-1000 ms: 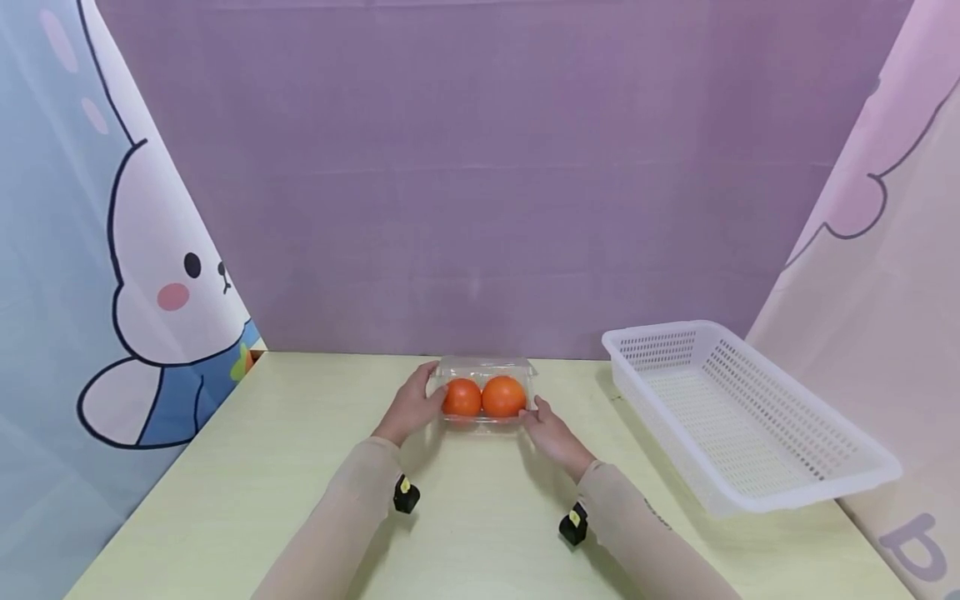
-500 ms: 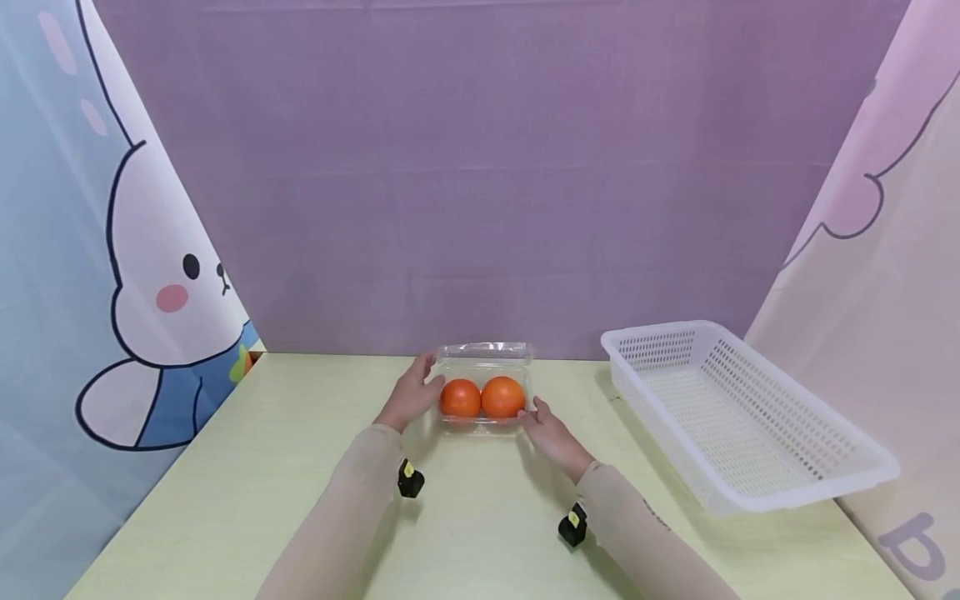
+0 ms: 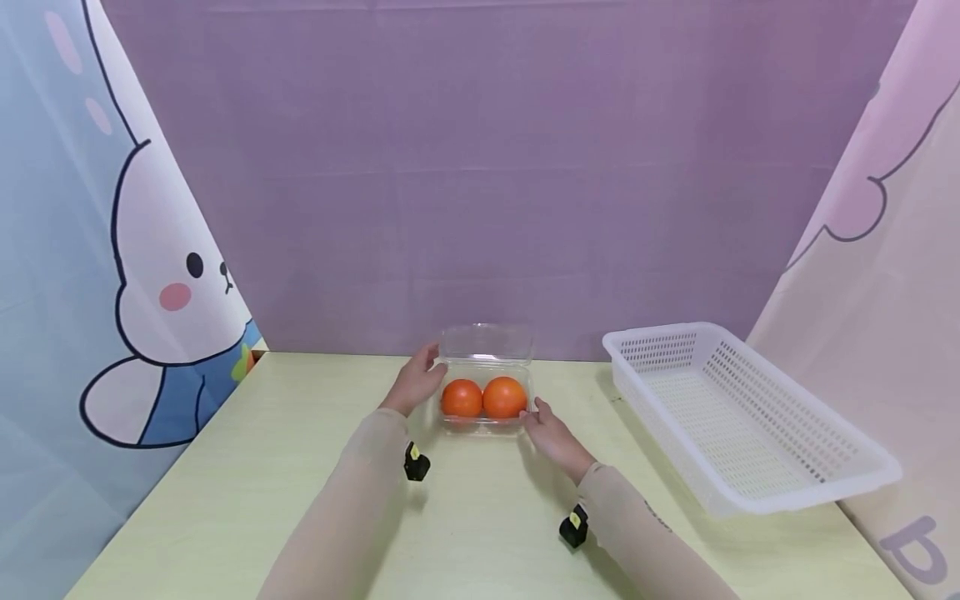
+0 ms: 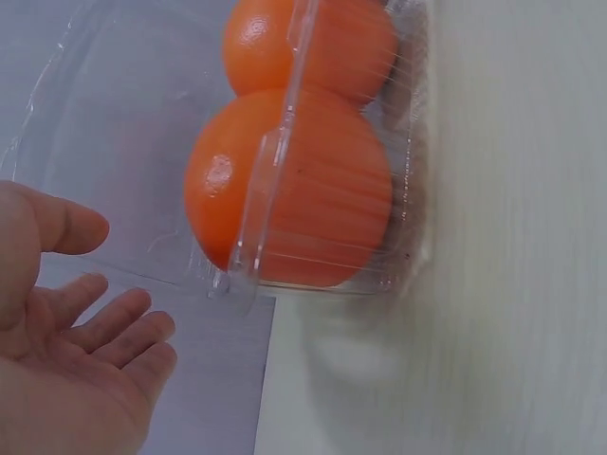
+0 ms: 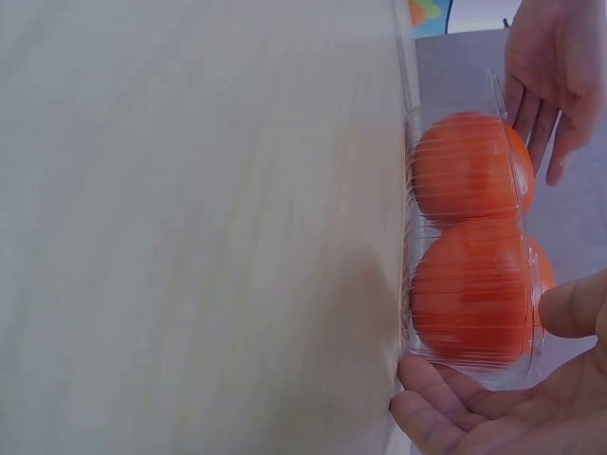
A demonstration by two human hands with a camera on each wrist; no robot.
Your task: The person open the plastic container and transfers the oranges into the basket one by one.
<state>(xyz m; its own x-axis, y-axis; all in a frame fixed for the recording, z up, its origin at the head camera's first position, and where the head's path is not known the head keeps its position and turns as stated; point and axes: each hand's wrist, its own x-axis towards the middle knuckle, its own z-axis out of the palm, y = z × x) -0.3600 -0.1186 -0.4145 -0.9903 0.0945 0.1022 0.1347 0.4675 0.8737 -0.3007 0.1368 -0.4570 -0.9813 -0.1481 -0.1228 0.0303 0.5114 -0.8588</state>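
Note:
A clear plastic clamshell box (image 3: 486, 428) stands on the table, its lid (image 3: 487, 342) tilted up at the back. Inside, two round orange fruits (image 3: 505, 397) lie side by side. My left hand (image 3: 416, 383) is at the box's left end beside the lid. In the left wrist view, its thumb and fingers are spread apart near the lid's edge, with no grip on it. My right hand (image 3: 553, 437) holds the near right corner of the box. In the right wrist view its thumb (image 5: 574, 308) is at the rim and its fingers (image 5: 441, 403) curl against the end wall.
A white perforated plastic basket (image 3: 720, 417) stands to the right on the pale wooden table (image 3: 465, 533). A purple cloth (image 3: 480, 167) hangs behind the table. Printed curtains (image 3: 45, 250) flank both sides.
The lid has swung up and back, away from the fruits. My left hand has shifted slightly up and back along with it. My right hand has stayed at its corner.

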